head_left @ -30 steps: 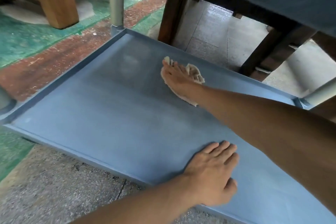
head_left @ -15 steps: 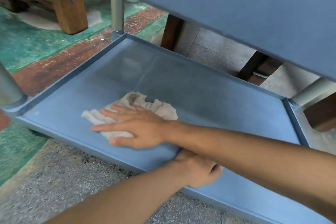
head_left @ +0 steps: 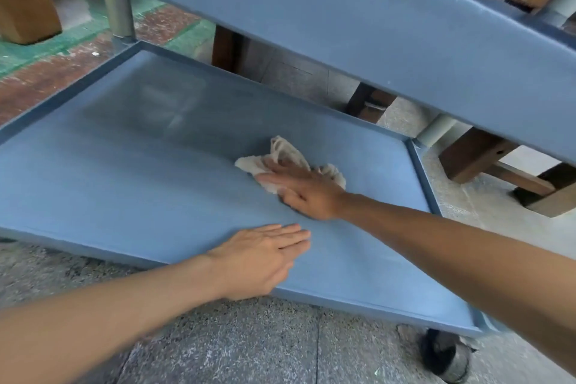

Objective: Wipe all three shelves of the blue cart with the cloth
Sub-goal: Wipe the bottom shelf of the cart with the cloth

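**A:** ok so what's closest to the camera here?

**B:** Speckled grey floor (head_left: 249, 349) right at the bottom, plus a dark caster wheel (head_left: 444, 358) under the near right corner of the bottom shelf (head_left: 109, 184). Both bare forearms come in from the bottom edge.

**A:** and the hands?

**B:** The left hand (head_left: 258, 259) lies palm down on the shelf, just inside its near edge, about the middle of that edge. Its fingers (head_left: 290, 235) are straight and pressed together, gripping nothing. A bit further in, the right hand (head_left: 307, 188) is flat on top of the cloth (head_left: 280, 159), fingers slightly spread, pressing it down rather than clamping it.

**A:** where's the cloth exactly?

**B:** It's a crumpled beige rag on the bottom shelf, right of centre, closer to the right edge than the left. It bunches out past the fingertips toward the far edge, touching the shelf surface.

**A:** anything behind that?

**B:** The far half of the shelf looks greyer and duller than the near half. A grey post (head_left: 117, 6) stands at the far left corner, another grey post (head_left: 436, 131) at the far right. Above, the next blue shelf (head_left: 343, 25) cuts across the top. Beyond is a green and red floor (head_left: 46, 72) and wooden furniture legs (head_left: 480, 153).
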`<state>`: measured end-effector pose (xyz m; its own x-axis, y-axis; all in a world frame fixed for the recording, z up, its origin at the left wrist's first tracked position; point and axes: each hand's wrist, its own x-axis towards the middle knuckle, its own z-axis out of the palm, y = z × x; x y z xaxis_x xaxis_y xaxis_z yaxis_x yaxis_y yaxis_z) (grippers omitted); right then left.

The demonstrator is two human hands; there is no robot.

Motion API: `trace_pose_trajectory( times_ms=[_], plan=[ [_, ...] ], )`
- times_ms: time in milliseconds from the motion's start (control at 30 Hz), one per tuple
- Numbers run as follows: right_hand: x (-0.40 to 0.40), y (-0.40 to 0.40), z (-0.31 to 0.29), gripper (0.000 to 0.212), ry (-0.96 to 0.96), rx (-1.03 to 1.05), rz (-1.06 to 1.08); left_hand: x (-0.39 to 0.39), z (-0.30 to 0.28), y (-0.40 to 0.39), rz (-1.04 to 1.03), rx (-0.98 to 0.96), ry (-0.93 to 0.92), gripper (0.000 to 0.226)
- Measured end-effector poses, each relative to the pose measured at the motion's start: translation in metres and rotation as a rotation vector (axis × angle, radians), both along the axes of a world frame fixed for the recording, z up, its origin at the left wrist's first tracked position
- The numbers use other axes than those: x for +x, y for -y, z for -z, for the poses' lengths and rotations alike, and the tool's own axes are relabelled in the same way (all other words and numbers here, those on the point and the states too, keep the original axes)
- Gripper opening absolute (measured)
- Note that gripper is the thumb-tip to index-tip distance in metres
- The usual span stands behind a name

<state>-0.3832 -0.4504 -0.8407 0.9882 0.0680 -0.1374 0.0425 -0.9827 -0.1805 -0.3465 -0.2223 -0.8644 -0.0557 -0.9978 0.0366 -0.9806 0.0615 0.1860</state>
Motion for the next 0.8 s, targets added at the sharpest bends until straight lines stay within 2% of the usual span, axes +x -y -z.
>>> trace_pose_trajectory(
  times_ms=[33, 167, 367, 533, 667, 800],
  plan=[
    [-0.012, 0.015, -0.003, 0.058, -0.003, -0.015, 0.115, 0.005, -0.005, -0.007, 0.002, 0.017, -0.051, 0.057],
    [-0.086, 0.055, -0.020, 0.063, -0.112, -0.071, 0.568, 0.017, 0.001, -0.025, -0.011, -0.071, -0.036, 0.058],
    [-0.198, 0.046, -0.023, 0.052, -0.111, 0.009, 0.843, 0.041, 0.002, -0.043, -0.057, -0.126, 0.011, 0.065],
    [-0.249, 0.003, -0.020, 0.052, -0.040, 0.028, 0.827, 0.093, -0.001, -0.079, -0.188, -0.124, 0.084, 0.069],
    [-0.242, -0.029, -0.016, 0.052, -0.001, 0.071, 0.820, 0.135, -0.007, -0.126, -0.348, -0.100, 0.150, 0.075],
    [-0.218, -0.051, -0.012, 0.053, 0.008, 0.114, 0.777, 0.169, -0.001, -0.166, -0.569, -0.145, 0.127, 0.080]
  ],
)
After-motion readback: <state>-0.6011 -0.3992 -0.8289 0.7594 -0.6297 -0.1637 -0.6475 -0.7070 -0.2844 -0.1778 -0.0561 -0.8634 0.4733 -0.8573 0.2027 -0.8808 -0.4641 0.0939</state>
